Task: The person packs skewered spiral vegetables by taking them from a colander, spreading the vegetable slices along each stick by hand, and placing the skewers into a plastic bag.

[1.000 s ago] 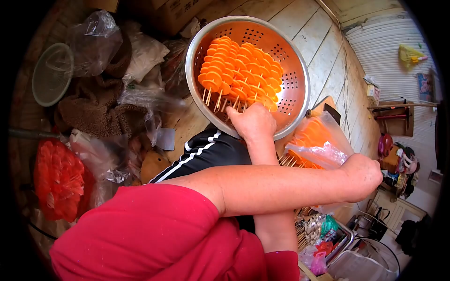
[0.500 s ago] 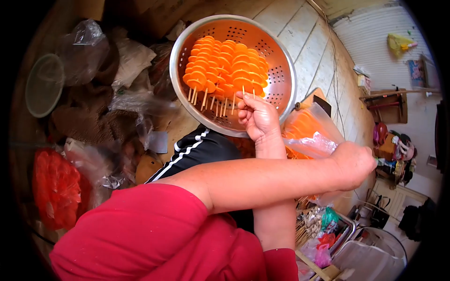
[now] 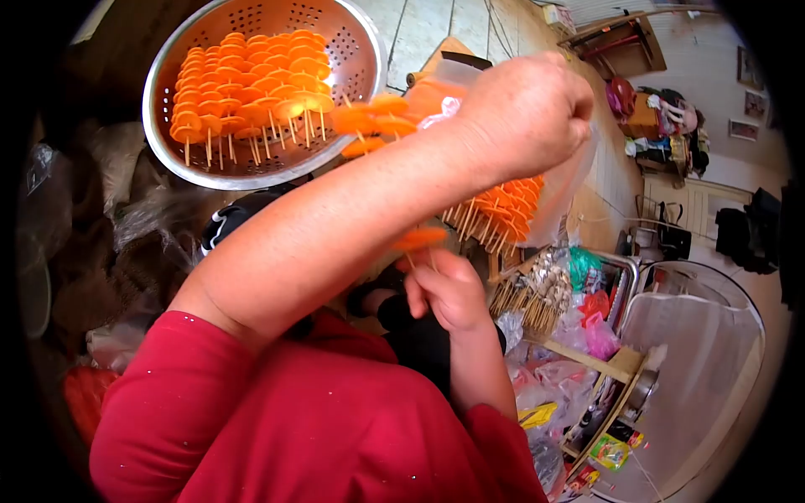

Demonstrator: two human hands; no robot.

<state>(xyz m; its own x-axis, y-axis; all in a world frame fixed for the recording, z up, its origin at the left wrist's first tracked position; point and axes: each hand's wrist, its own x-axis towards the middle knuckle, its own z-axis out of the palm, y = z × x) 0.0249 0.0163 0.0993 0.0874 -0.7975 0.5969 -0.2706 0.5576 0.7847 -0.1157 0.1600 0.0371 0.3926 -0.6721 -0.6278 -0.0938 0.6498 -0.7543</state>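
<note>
My left hand [image 3: 532,113] is closed at the top of a clear plastic bag [image 3: 574,180], which holds many orange-sliced skewers [image 3: 499,210]. Under my left forearm, my right hand [image 3: 449,289] pinches thin sticks carrying orange slices [image 3: 422,239]. More orange slices [image 3: 377,115], blurred, show on the other side of the forearm; it hides whether they are on the same sticks. A metal colander [image 3: 158,126] at the upper left holds rows of skewered orange slices [image 3: 251,84], their bare stick ends pointing toward me.
Below the bag stands a tray [image 3: 625,272] with other skewers [image 3: 537,289] and coloured plastic bags [image 3: 599,335]. A mesh cover [image 3: 692,360] is at the lower right. A dark-bladed knife [image 3: 465,60] lies on a wooden board [image 3: 438,54]. Crumpled plastic [image 3: 138,210] lies at the left.
The view has shifted, so the colander appears further left. My right hand has left the colander's skewers and moved beneath my left forearm with sticks in its fingers. My left hand still holds the bag.
</note>
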